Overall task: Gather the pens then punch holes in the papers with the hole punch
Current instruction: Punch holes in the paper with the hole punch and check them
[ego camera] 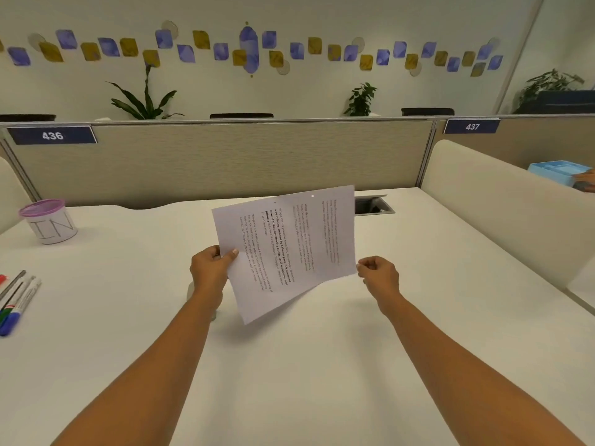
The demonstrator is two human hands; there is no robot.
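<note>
A white desk (322,365) sits in an office cubicle, backed by a beige fabric partition (225,159) with blue number plates reading 436 and 437. At the far left stands a white cylindrical cup with a purple mesh rim (48,222), marked "IN". Nearer, at the desk's left edge, several marker pens (16,297) lie side by side, with blue, green and red parts. The left hand (211,267) grips the left edge of a printed white paper sheet (286,249), thumb on top. A small grey object (201,300) lies mostly hidden behind that forearm. The sheet is held tilted above the desk centre, with two small holes near its far edge. The right hand (378,273), fingers curled, pinches the sheet's right corner. Behind it is a metal cable port (373,206). A light blue plastic tray (553,170) sits at far right.
</note>
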